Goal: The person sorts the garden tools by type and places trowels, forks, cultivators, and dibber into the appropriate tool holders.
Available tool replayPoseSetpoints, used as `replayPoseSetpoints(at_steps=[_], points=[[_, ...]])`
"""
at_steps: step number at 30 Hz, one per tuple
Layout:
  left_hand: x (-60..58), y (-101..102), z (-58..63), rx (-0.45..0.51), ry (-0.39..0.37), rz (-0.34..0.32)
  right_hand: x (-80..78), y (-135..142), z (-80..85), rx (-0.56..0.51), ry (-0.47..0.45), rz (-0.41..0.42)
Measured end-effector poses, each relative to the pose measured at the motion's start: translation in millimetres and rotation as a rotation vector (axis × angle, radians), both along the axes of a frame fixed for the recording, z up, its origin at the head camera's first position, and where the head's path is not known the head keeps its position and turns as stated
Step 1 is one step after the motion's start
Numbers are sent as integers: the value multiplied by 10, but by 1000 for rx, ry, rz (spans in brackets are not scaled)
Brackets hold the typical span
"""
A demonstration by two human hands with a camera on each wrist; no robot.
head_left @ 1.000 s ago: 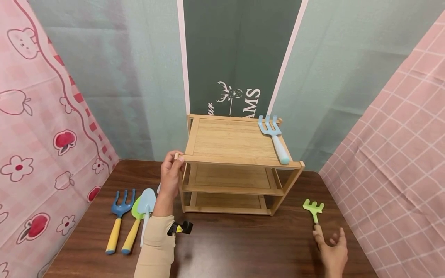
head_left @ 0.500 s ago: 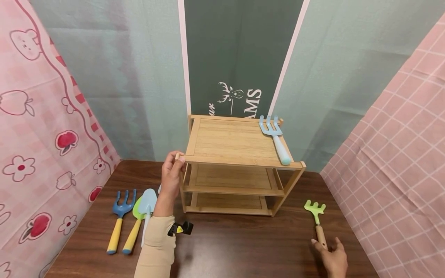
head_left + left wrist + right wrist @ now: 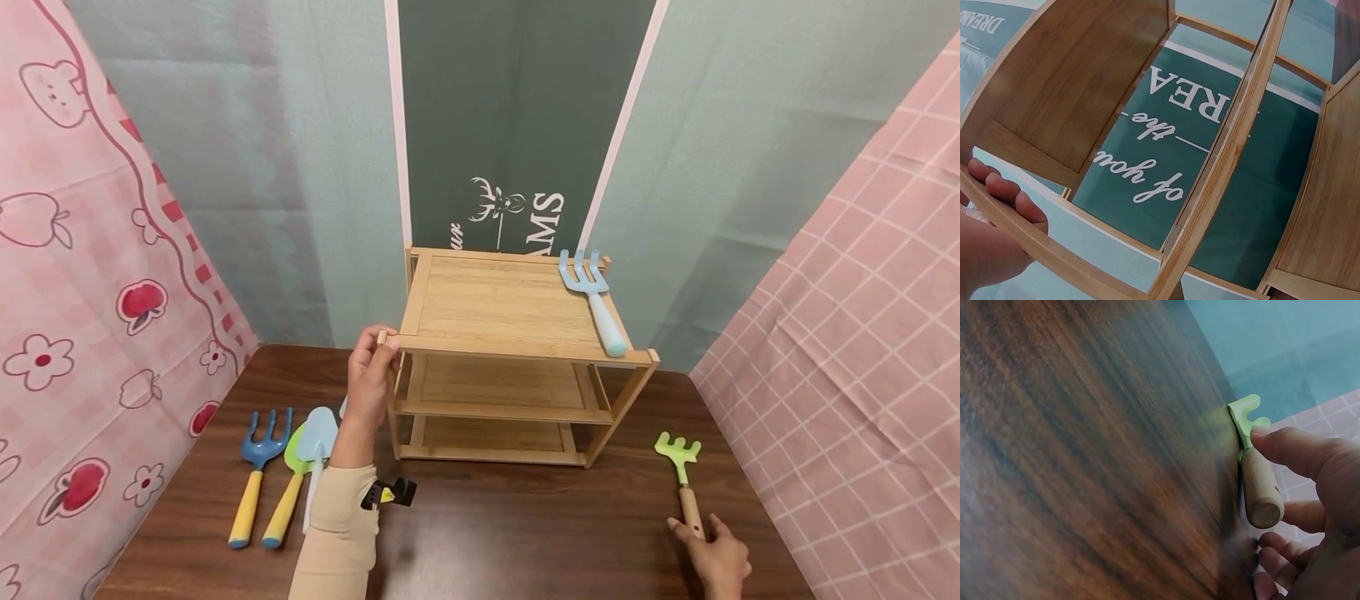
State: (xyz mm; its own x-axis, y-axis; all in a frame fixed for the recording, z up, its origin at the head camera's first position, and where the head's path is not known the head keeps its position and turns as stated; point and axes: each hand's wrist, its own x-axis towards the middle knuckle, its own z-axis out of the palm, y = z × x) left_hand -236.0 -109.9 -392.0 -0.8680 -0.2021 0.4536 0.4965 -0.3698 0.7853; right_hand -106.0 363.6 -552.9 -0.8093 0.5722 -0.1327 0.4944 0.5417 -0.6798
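Gripping the shelf (image 3: 502, 304) at its eight o'clock top corner, the left hand (image 3: 369, 383) is curling its fingers round the wood. Taking the shelf as the dial's centre, with twelve toward the backdrop (image 3: 525, 108), the green fork (image 3: 687, 500) is lying on the table (image 3: 480, 533) at four o'clock, its tines pointing nearly to twelve. The right hand (image 3: 716, 550) is resting at the handle's near end, thumb and fingers spread to either side; I cannot tell whether they are pressing on it.

Edges: the fork is lying near the table's three o'clock edge, with the pink gridded cloth (image 3: 862, 350) hanging just beyond. Toward ten, a gap is separating its tines from the shelf's front leg. On the top tier, the light blue fork (image 3: 600, 315) is lying along the three o'clock side, its butt reaching the front edge. At eight, the blue fork (image 3: 258, 458), the green trowel (image 3: 288, 492) and the light blue trowel (image 3: 319, 442) are lying close together, the sleeve (image 3: 336, 533) partly covering the last.

Views: the left wrist camera is showing fingertips hooking over a rail and backdrop lettering through the frame, both hidden from the head camera. The right wrist camera is showing the handle's round end face and the thumb tip overlapping the green neck.
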Motion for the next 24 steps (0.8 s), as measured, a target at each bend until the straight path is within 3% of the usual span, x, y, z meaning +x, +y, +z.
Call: replayPoseSetpoints(at_steps=[7,19,24], points=[[1,-10,-7,-11,5,-8,0,-26,17,2,-79,-4],[-1,-2,-9,-20,-5,-5,-12,-9,-39,68,-61,-32],[-3,-7,-9,-25,-1,1,-35,-13,-32,82,24,-83]])
